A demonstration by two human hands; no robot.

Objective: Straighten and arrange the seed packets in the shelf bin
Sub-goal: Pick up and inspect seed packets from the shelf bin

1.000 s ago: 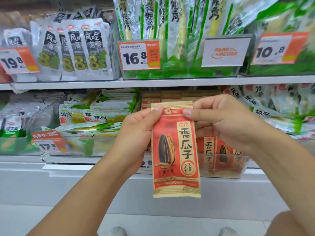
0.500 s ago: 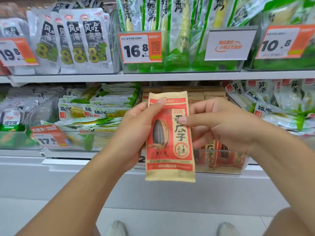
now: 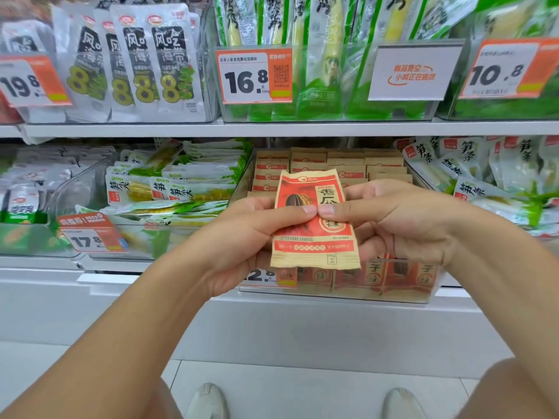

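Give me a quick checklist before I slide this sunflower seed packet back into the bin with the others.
1. Grip: left hand and right hand both pinch the seed packet, thumbs meeting across its front. Ok.
2. Packet upright, print facing you: ok.
3. Packet flat: not ok, the top edge looks curled.
4. Packet in place: not ok, it is held in front of the clear bin, above the front wall.
5. Rows in the bin standing upright: ok as far as visible.
6. Free slot at the front: cannot tell, the hands and packet hide it.
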